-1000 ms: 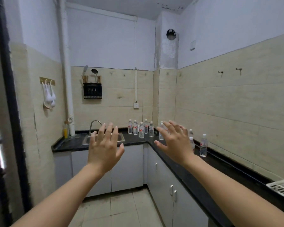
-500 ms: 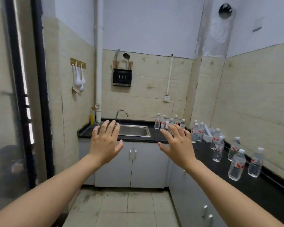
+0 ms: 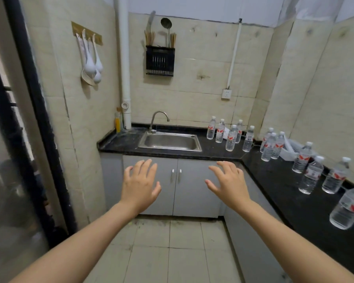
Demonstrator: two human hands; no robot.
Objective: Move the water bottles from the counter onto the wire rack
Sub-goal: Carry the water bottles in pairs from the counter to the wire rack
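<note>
Several clear water bottles with red labels stand upright on the black L-shaped counter (image 3: 274, 180). One group (image 3: 231, 137) is right of the sink near the corner. Others run along the right arm of the counter, the nearest bottle (image 3: 347, 207) at the frame's right edge. My left hand (image 3: 139, 184) and my right hand (image 3: 229, 184) are held out in front of the grey cabinet doors, palms down, fingers spread, holding nothing. Neither touches a bottle. No wire rack is in view.
A steel sink (image 3: 170, 140) with a curved tap sits in the counter's far arm. A yellow bottle (image 3: 117, 122) stands by the white pipe. A black utensil holder (image 3: 160, 60) and white ladles (image 3: 91, 62) hang on the tiled walls. A dark door frame (image 3: 35, 119) stands at left.
The view has moved closer to the sink and tilted down. Both hands now sit lower in the frame, still spread. The white rack seen at the right edge earlier has left view.
</note>
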